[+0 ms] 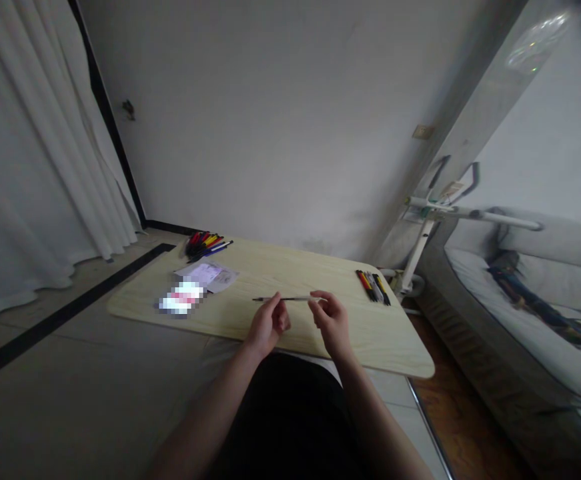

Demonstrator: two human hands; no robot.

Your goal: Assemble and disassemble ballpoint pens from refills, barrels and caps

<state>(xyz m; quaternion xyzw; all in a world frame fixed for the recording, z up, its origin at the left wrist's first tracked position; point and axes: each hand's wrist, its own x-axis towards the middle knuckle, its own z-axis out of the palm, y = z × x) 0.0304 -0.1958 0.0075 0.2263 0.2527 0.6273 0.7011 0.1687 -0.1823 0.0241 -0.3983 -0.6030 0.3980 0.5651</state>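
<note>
A slim pen lies level between my two hands above the near half of the table. Its dark pointed end sticks out to the left, and the part toward the right looks pale or clear. My left hand is closed, pinching the dark part between thumb and fingers. My right hand pinches the pale end, its fingers curled. Whether the pen is one piece or two parts held end to end is too small to make out.
On the pale wooden table, a pile of coloured pens lies at the back left and a row of pens at the right. Paper and a bright, pixelated phone-like object lie left. A sofa and exercise machine stand right.
</note>
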